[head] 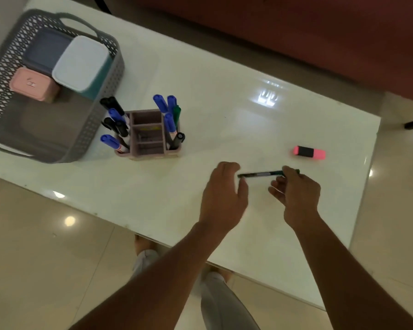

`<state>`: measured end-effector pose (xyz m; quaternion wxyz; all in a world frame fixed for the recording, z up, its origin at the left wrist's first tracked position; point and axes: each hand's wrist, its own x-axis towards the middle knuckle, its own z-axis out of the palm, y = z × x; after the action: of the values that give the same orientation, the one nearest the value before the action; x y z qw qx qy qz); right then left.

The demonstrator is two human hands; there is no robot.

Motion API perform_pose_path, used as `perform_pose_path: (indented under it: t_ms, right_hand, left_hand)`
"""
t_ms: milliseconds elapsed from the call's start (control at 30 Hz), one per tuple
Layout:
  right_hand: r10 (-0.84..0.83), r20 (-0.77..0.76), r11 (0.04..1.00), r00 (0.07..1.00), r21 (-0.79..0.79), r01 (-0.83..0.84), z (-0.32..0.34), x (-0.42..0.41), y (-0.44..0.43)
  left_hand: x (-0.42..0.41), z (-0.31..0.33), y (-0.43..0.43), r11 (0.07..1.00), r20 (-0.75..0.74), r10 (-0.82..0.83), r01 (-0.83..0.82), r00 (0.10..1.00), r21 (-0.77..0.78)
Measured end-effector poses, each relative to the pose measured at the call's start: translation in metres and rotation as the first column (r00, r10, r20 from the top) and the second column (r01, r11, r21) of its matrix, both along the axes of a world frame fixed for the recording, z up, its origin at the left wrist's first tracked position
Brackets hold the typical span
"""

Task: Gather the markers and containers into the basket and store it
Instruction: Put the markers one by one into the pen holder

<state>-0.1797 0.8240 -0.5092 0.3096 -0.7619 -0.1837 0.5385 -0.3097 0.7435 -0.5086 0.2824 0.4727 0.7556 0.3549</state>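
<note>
My right hand (296, 189) pinches a green marker (260, 174) by its right end and holds it level just above the white table (200, 91). My left hand (224, 194) is open, fingers curled close to the marker's left tip, and I cannot tell if it touches. A pink highlighter (309, 152) lies on the table further right. A mauve pen holder (148, 136) stands mid-table with several blue, black and green markers upright in it. The grey lattice basket (100, 129) sits at the left and holds a pink container (31, 84), a blue-grey one (43, 51) and a white-lidded teal one (81, 64).
The table's near edge runs diagonally just below my hands, with beige floor tiles (57, 258) beneath. A dark red sofa (320, 32) lies beyond the far edge. My legs and feet show under the table edge.
</note>
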Motion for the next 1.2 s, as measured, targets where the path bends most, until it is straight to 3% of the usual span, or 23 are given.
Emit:
perform_pose_path:
  t_ms: [100,167,267,333,400,600,733,867,967,1033,1100,1200]
  right_hand:
    - [0.185,-0.007,0.961,0.983,0.212,-0.179,0.028,-0.046,0.003]
    - [0.288,0.045,0.9,0.957,0.33,-0.286,0.046,-0.074,0.005]
    - [0.396,0.203,0.776,0.895,0.447,-0.445,0.068,-0.108,0.006]
    - [0.416,0.309,0.706,0.855,0.483,-0.518,0.078,-0.126,0.005]
    - [0.416,0.397,0.661,0.818,0.485,-0.572,0.083,-0.139,0.003]
    - [0.473,0.523,0.545,0.709,0.459,-0.701,0.082,-0.169,-0.014]
    - [0.543,0.598,0.484,0.59,0.351,-0.802,0.064,-0.185,-0.022]
    - [0.628,0.56,0.505,0.54,0.235,-0.83,0.046,-0.192,-0.031]
    - [0.615,0.55,0.564,0.565,0.194,-0.802,0.046,-0.187,-0.033]
    - [0.571,0.545,0.586,0.614,0.253,-0.77,0.048,-0.181,-0.035]
    - [0.539,0.593,0.527,0.598,0.317,-0.789,0.047,-0.176,-0.04]
    - [0.579,0.681,0.35,0.448,0.288,-0.891,0.04,-0.166,-0.045]
  left_hand:
    - [-0.035,0.014,-0.001,0.946,-0.024,0.31,-0.306,0.951,0.105]
    - [-0.058,0.02,0.003,0.894,-0.02,0.429,-0.421,0.903,0.153]
    - [-0.086,0.025,0.012,0.89,-0.076,0.426,-0.403,0.902,0.215]
    - [-0.102,0.025,0.017,0.925,-0.206,0.359,-0.317,0.91,0.211]
    - [-0.116,0.024,0.017,0.947,-0.3,0.301,-0.247,0.905,0.205]
    - [-0.151,0.02,-0.007,0.948,-0.199,0.303,-0.273,0.932,0.167]
    - [-0.154,0.01,-0.023,0.963,-0.189,0.243,-0.214,0.951,0.161]
    - [-0.151,0.008,-0.024,0.964,-0.127,0.223,-0.199,0.967,0.179]
    - [-0.147,0.009,-0.023,0.962,-0.112,0.229,-0.207,0.967,0.18]
    - [-0.144,0.009,-0.024,0.959,-0.115,0.238,-0.214,0.965,0.187]
    - [-0.138,0.009,-0.026,0.957,-0.128,0.247,-0.221,0.961,0.186]
    - [-0.124,0.009,-0.029,0.959,-0.146,0.249,-0.222,0.958,0.177]
